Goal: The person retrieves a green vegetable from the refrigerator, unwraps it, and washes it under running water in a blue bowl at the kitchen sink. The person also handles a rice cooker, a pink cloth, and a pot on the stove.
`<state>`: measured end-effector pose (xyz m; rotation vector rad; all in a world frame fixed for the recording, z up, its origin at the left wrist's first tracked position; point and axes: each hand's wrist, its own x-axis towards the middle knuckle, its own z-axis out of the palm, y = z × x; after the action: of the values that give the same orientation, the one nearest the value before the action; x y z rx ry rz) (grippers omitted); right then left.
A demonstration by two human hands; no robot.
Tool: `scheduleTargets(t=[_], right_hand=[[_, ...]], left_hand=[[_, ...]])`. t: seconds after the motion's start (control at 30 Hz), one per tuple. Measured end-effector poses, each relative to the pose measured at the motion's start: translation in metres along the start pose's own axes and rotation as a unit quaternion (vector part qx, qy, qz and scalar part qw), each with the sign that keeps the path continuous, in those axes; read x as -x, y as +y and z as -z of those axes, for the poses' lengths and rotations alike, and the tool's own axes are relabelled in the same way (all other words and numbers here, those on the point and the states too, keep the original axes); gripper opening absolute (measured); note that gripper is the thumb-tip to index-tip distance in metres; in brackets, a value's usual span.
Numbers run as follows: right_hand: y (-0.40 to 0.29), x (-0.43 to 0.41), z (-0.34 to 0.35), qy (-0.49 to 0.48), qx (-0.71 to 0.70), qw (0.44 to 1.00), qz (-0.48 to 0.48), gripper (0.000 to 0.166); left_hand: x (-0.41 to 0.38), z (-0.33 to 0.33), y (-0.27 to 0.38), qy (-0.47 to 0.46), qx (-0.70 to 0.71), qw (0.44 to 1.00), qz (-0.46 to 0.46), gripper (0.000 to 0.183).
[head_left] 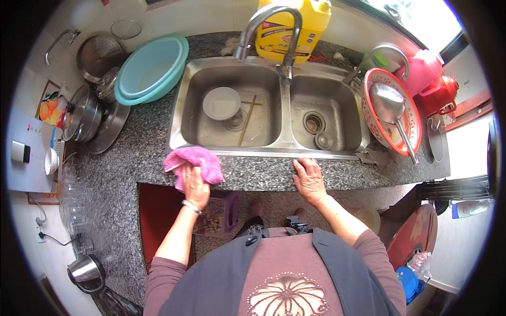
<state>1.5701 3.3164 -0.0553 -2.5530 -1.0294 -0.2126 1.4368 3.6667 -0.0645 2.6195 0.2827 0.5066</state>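
Observation:
My left hand [194, 185] presses on a fluffy pink cloth [201, 160] at the front edge of the speckled granite counter [253, 172], left of centre. To its right, my right hand [309, 177] rests on the counter's front edge and holds nothing, its fingers lying close together. Just behind both hands is a double steel sink [286, 138]. A white bowl [221, 103] sits in the left basin, beside crossed wooden chopsticks [248, 120]. In the right basin, a round metal strainer [324, 140] lies near the drain [314, 122]. The curved faucet [269, 15] rises behind the basins.
Teal basins [152, 71] and steel pots [83, 114] stand at the left. A yellow jug [292, 31] is behind the sink. On the right, a red-and-white enamel basin [369, 106] holds a metal ladle [389, 102]. A kettle [87, 273] stands at the lower left.

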Motion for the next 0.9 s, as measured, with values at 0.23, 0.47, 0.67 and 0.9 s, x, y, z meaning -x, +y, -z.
scheduleTargets(t=[0.23,0.47,0.67,0.9], right_hand=[[0.025,-0.009,0.02,-0.041,-0.176,0.983,0.02,0.038],[0.062,0.047,0.06,0.057,-0.216,0.972,-0.069,0.022],[0.12,0.104,0.086,0.117,-0.169,0.967,-0.154,0.02],[0.201,0.106,0.135,0.18,0.042,0.966,-0.179,0.038]], left_hand=[[-0.009,-0.057,0.139,-0.086,0.096,0.983,-0.128,0.043],[-0.014,-0.111,0.223,-0.185,0.123,0.941,-0.255,0.033],[-0.021,-0.162,0.301,-0.242,0.149,0.899,-0.333,0.033],[-0.031,-0.191,0.351,-0.275,0.145,0.866,-0.391,0.03]])
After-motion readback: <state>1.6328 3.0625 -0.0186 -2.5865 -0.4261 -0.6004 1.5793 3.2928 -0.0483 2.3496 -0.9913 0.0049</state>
